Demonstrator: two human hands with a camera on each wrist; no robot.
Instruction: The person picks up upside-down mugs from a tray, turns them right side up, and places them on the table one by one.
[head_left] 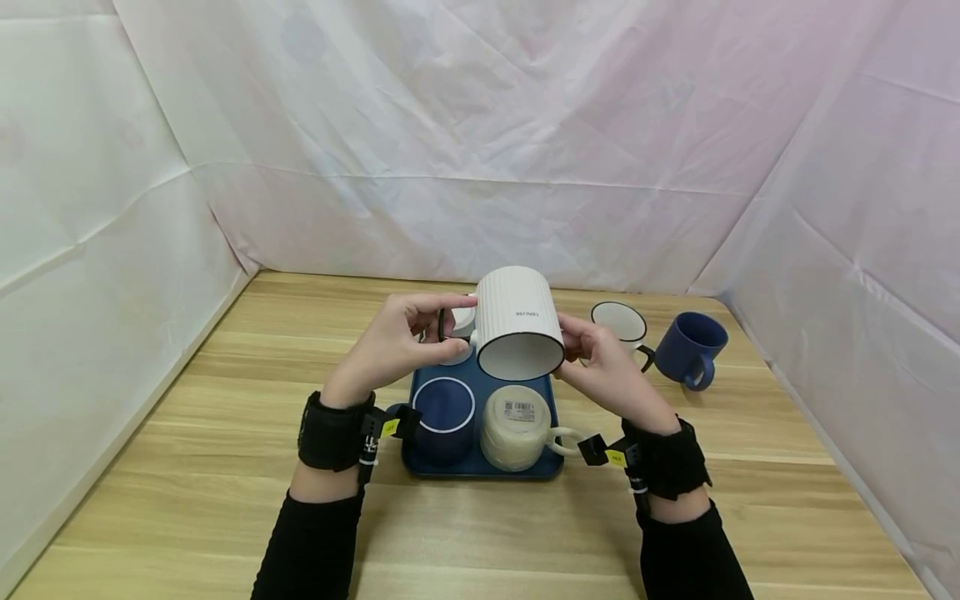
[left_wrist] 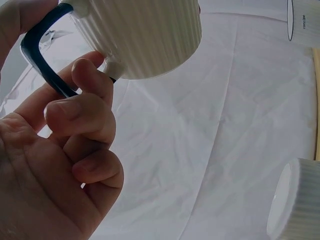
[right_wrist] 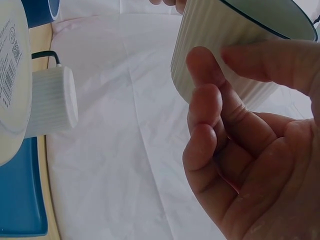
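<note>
Two mugs (head_left: 517,429) sit on the tray (head_left: 480,468); our hands (head_left: 390,346) pinch a third (head_left: 519,321), two wait aside.

blue tray (head_left: 553,400) packed with mugs; bare table (head_left: 225,500) around it, two mugs (head_left: 693,346) at right.

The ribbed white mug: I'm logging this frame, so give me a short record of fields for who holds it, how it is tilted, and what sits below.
held thing: ribbed white mug, dark rim
left hand: pinches the mug's dark handle
right hand: fingers on the mug's side
tilt: on its side, mouth toward the camera
below: blue tray with an upturned cream mug and a dark blue mug
</note>
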